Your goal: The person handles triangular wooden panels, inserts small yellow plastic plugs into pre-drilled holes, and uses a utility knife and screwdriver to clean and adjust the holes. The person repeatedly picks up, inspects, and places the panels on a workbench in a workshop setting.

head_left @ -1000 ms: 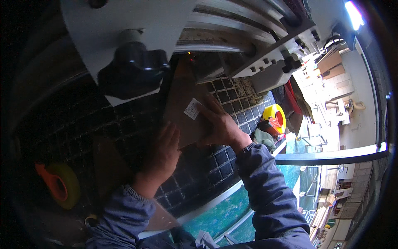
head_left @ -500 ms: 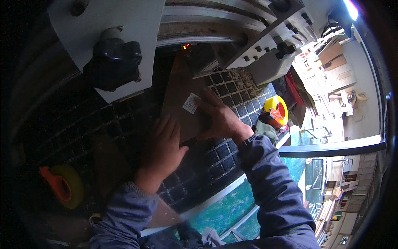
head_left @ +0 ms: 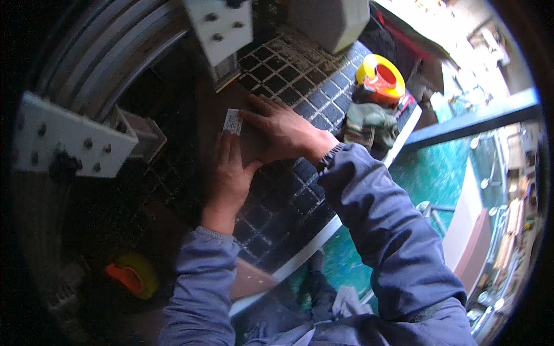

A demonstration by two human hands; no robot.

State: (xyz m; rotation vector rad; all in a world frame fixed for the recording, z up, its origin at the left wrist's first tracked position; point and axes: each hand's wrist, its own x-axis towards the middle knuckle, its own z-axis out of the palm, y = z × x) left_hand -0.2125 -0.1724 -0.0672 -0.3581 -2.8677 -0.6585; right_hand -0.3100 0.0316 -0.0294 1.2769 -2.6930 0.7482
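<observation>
A brown flat board [head_left: 249,136] with a small white printed label [head_left: 232,121] lies on the black gridded machine table. My left hand [head_left: 229,180] rests on its near part, fingers stretched forward, with the fingertips at the label's lower edge. Across the right side of the board lies my right hand [head_left: 285,130], fingers extended and the index fingertip beside the label. Both hands press flat, close together, and neither grips anything. The board's far and left edges fade into shadow.
A white bolted machine block [head_left: 222,29] stands just beyond the board; another bracket [head_left: 78,135] is at left. Yellow-orange tape rolls sit at right [head_left: 381,78] and lower left [head_left: 135,277]. A cloth [head_left: 369,127] and a metal beam [head_left: 473,120] lie to the right.
The whole view has shifted, bringing a bracket into sight at left. My hands are closer together, and my left fingertips now reach the label.
</observation>
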